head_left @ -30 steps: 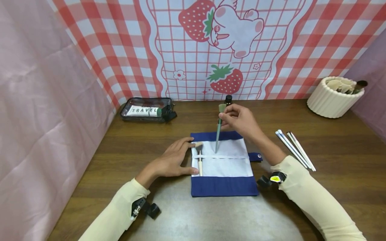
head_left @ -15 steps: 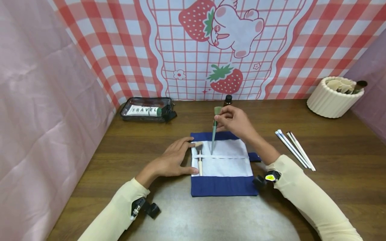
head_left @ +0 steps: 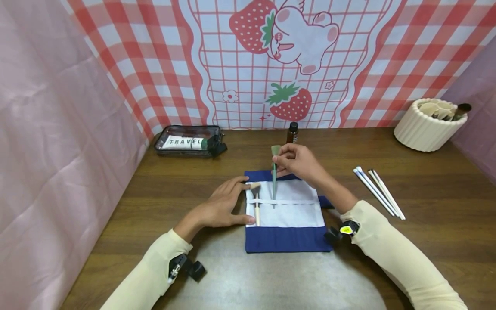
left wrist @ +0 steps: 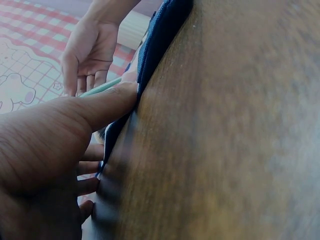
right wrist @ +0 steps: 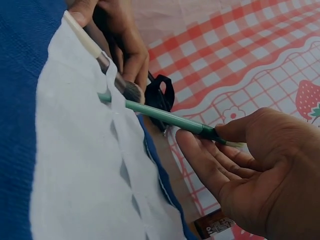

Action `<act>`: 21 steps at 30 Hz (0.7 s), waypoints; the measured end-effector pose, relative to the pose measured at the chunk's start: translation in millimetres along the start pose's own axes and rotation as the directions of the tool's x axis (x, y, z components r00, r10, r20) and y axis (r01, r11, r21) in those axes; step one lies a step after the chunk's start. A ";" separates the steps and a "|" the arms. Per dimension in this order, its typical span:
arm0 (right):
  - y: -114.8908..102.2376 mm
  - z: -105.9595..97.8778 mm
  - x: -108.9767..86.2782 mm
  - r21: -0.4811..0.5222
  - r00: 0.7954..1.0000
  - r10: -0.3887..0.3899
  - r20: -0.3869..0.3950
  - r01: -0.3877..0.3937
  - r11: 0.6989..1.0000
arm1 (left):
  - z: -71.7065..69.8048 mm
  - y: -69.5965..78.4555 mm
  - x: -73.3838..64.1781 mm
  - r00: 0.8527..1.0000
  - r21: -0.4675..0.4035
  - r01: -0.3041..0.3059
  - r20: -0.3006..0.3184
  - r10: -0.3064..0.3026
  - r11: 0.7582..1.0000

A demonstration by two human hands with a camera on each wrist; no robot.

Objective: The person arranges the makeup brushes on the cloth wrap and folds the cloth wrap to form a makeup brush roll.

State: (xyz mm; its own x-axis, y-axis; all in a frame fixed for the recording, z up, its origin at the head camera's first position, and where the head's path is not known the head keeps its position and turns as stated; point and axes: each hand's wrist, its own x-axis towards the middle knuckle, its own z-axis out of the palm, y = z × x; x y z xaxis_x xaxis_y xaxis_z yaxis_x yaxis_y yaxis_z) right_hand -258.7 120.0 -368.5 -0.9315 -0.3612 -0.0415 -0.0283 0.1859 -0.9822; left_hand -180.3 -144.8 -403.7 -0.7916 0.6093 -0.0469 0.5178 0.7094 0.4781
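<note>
A wooden bench (head_left: 147, 193) bears a cloth roll (head_left: 288, 239). Around it: pouch (head_left: 182, 151) at ten o'clock, bottle (head_left: 292, 135) twelve, pot (head_left: 422, 134) two, sticks (head_left: 378, 191) three

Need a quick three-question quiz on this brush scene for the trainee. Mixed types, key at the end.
1. Multiple choice: what does the right hand hold?
A) the dark bottle
B) the green brush
C) the clear pouch

2. True or false: the lower part of the green brush passes under the white band.

3. Fill the gap: in the head view, the left hand touches the ____ edge of the brush roll, next to the cream-handled brush.

Key: 1. B; 2. True; 3. left
</note>
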 end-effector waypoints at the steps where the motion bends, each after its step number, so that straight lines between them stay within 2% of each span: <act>1: 0.9 0.3 -0.3 0.005 1.000 0.007 0.006 -0.007 1.000 | 0.0 0.0 0.1 1.000 0.004 -0.001 0.000 0.001 1.000; 21: 13.9 3.6 -5.3 0.031 0.990 0.107 0.095 -0.110 0.993 | -0.5 -0.3 0.6 1.000 0.010 -0.009 -0.006 0.009 1.000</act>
State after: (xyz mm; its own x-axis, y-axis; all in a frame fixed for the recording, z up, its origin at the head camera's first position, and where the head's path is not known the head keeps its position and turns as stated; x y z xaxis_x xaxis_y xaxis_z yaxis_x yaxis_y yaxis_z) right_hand -252.9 121.2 -382.6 -0.8904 -0.4248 -0.1633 0.0854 0.1965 -0.9768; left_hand -181.0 -144.8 -403.5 -0.7885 0.6139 -0.0375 0.5283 0.7073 0.4697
